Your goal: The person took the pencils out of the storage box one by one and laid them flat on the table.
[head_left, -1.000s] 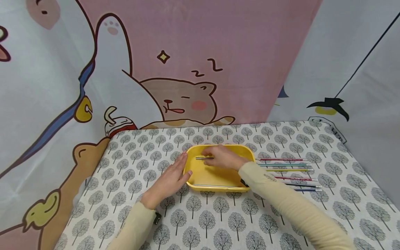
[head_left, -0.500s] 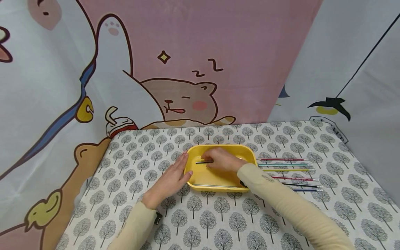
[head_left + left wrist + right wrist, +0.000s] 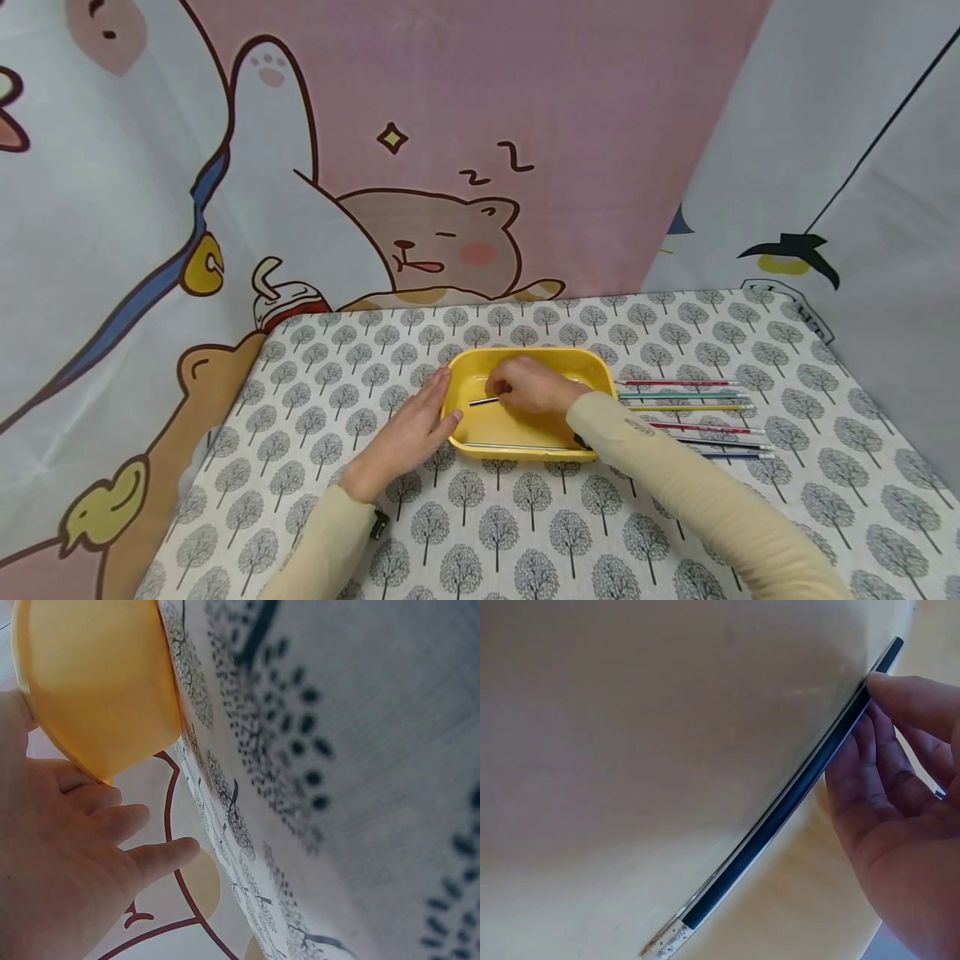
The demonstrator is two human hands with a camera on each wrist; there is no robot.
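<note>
A dark pencil with pale stripes (image 3: 780,801) and a white eraser end is pinched by my right hand (image 3: 534,385), thumb on top and fingers behind it. One end of it sticks out to the left of the hand in the head view. The hand is inside a yellow tray (image 3: 540,353). Along the tray's near wall lies another thin pencil (image 3: 502,447). My left hand (image 3: 408,429) rests against the tray's left side, its thumb at the rim. In the left wrist view those fingers are extended beside the tray's outer wall (image 3: 105,682).
Right of the tray, several pencils lie roughly parallel on the tree-patterned cloth, among them a red pencil (image 3: 678,382), a yellow pencil (image 3: 693,407) and a dark blue pencil (image 3: 738,456). The right sleeve (image 3: 675,467) passes over part of them. A cartoon-printed curtain (image 3: 585,125) hangs behind.
My right hand has shifted the pencil slightly toward the tray's near side, and its visible end has tilted a little. The left hand and the tray have stayed in place.
</note>
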